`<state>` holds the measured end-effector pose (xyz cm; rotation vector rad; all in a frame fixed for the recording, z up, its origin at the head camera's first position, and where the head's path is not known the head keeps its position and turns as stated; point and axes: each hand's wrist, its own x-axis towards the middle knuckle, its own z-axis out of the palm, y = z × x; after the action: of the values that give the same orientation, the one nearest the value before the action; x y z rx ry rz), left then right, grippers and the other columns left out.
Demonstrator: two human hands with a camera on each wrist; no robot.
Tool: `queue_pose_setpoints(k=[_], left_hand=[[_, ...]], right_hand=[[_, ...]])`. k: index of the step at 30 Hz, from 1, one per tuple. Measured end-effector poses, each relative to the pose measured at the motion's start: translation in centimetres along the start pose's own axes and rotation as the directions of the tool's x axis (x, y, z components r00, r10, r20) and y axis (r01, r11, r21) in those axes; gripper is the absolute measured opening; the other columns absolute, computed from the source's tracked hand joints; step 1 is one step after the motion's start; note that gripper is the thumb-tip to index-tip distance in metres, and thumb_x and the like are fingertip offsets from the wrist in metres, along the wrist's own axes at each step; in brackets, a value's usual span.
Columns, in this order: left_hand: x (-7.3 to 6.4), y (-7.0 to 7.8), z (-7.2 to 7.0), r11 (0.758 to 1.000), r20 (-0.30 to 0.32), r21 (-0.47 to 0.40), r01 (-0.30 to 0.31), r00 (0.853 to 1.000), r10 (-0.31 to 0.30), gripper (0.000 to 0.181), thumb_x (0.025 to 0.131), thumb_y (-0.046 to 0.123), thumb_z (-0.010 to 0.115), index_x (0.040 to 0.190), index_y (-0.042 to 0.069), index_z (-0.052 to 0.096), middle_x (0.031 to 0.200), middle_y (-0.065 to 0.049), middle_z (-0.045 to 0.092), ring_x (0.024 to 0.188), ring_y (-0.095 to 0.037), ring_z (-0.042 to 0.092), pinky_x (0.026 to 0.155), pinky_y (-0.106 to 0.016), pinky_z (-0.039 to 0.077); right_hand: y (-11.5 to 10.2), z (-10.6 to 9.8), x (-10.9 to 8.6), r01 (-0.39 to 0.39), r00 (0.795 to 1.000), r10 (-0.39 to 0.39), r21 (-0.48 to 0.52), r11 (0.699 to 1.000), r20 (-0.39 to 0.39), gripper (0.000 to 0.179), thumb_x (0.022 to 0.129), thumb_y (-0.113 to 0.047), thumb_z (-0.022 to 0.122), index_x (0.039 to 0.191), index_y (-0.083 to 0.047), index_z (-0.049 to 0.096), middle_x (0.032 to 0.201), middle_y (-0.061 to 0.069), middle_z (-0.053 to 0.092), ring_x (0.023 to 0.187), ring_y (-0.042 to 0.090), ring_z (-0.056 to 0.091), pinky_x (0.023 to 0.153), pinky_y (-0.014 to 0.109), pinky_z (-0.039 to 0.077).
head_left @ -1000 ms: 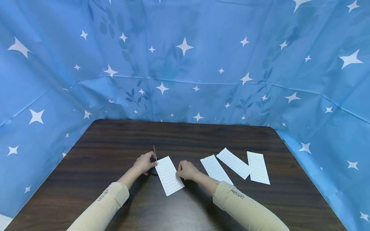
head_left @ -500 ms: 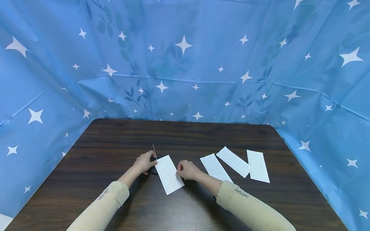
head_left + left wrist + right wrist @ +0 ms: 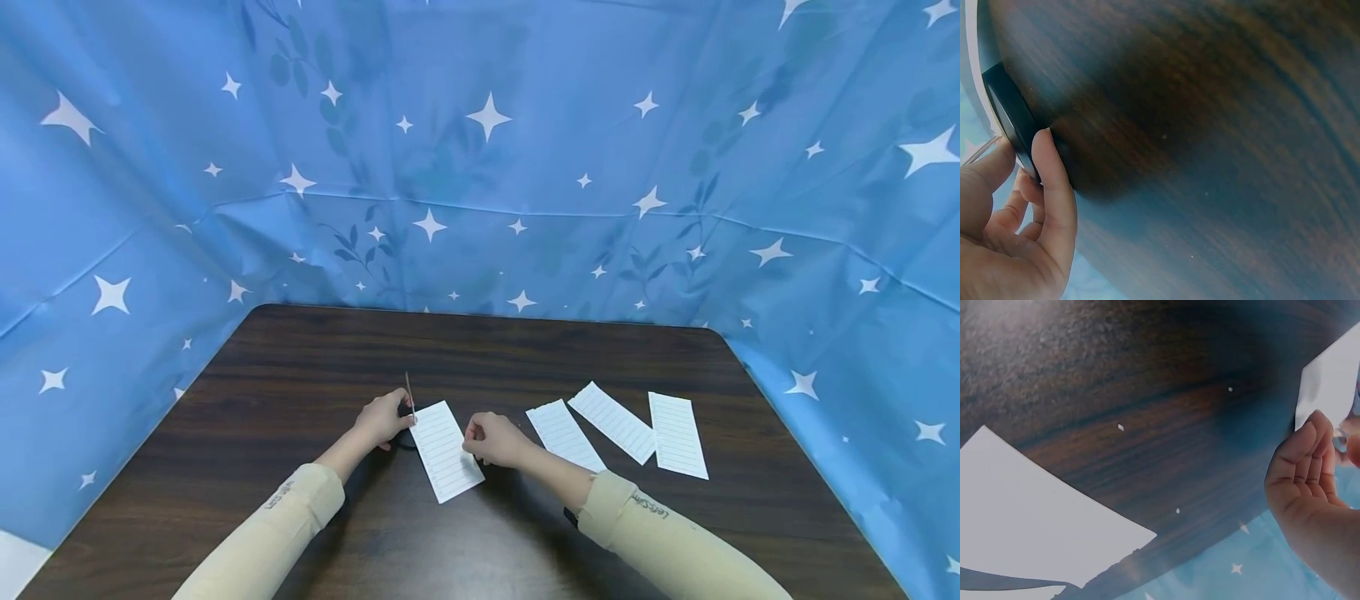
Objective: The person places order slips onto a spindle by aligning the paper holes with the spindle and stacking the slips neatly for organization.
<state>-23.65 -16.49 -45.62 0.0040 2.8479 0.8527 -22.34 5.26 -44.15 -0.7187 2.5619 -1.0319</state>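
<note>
Near the middle of the dark table (image 3: 330,350), we've got our lined sheet (image 3: 446,454), strung between two hands, and hardly anything has shifted: our view has swung slightly, our right cuff (image 3: 600,508) has drifted outward, yet both grips stay put. That reads to us as steadying, with the work seemingly midway. Our right hand (image 3: 495,439) pinches the sheet's near edge between thumb and finger; our left hand (image 3: 381,421) pinches a black piece (image 3: 1013,119) at the upper-left corner, where a thin strip (image 3: 410,396) sticks up; scissors, perhaps, but we can't tell. Farther right lie three lined slips, the nearest slip (image 3: 562,433) partly hidden behind our right forearm, the likeliest obstruction. Tiny white scraps (image 3: 1120,427) dot the wood, and beyond hangs a starry blue curtain (image 3: 450,167).
</note>
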Motion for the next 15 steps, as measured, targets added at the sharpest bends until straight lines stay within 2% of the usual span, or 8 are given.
queue_pose_setpoints(k=[2, 5, 9, 15], left_hand=[[0.1, 0.0, 0.1, 1.0, -0.004, -0.001, -0.004, 1.0, 0.004, 0.023, 0.089, 0.014, 0.064, 0.108, 0.005, 0.054, 0.09, -0.016, 0.058, 0.05, -0.02, 0.058, 0.04, -0.026, 0.051], [0.2, 0.0, 0.2, 1.0, -0.002, -0.012, -0.003, 1.0, 0.003, 0.022, 0.09, 0.013, 0.063, 0.107, 0.005, 0.053, 0.106, -0.022, 0.052, 0.058, -0.025, 0.058, 0.04, -0.026, 0.051], [0.1, -0.2, 0.2, 0.999, 0.007, -0.034, 0.001, 1.0, -0.001, 0.022, 0.09, 0.013, 0.063, 0.107, 0.004, 0.052, 0.105, -0.022, 0.049, 0.064, -0.028, 0.057, 0.04, -0.027, 0.052], [0.2, -0.1, 0.2, 0.999, 0.018, -0.047, -0.01, 1.0, 0.011, 0.023, 0.09, 0.011, 0.062, 0.108, 0.002, 0.051, 0.105, -0.023, 0.051, 0.063, -0.026, 0.058, 0.04, -0.028, 0.052]], right_hand=[[0.1, -0.4, -0.1, 0.012, 1.0, -0.012, 0.001, 1.0, -0.008, 0.008, 0.086, -0.006, 0.061, 0.079, -0.002, 0.058, 0.058, -0.001, 0.053, 0.047, 0.006, 0.048, 0.044, 0.018, 0.04], [0.4, -1.0, -0.2, 0.034, 0.999, -0.034, 0.003, 0.999, -0.022, 0.007, 0.086, -0.005, 0.061, 0.081, -0.001, 0.059, 0.06, 0.004, 0.057, 0.048, 0.007, 0.05, 0.045, 0.018, 0.042], [0.8, -1.7, -0.6, 0.066, 0.998, -0.066, 0.016, 0.998, -0.023, 0.007, 0.087, -0.004, 0.06, 0.083, 0.001, 0.059, 0.062, 0.009, 0.061, 0.049, 0.01, 0.053, 0.046, 0.018, 0.045], [1.1, -2.4, -1.4, 0.07, 0.998, -0.07, 0.054, 0.996, -0.008, 0.008, 0.088, -0.005, 0.058, 0.085, 0.002, 0.059, 0.064, 0.01, 0.06, 0.05, 0.009, 0.053, 0.047, 0.019, 0.046]])
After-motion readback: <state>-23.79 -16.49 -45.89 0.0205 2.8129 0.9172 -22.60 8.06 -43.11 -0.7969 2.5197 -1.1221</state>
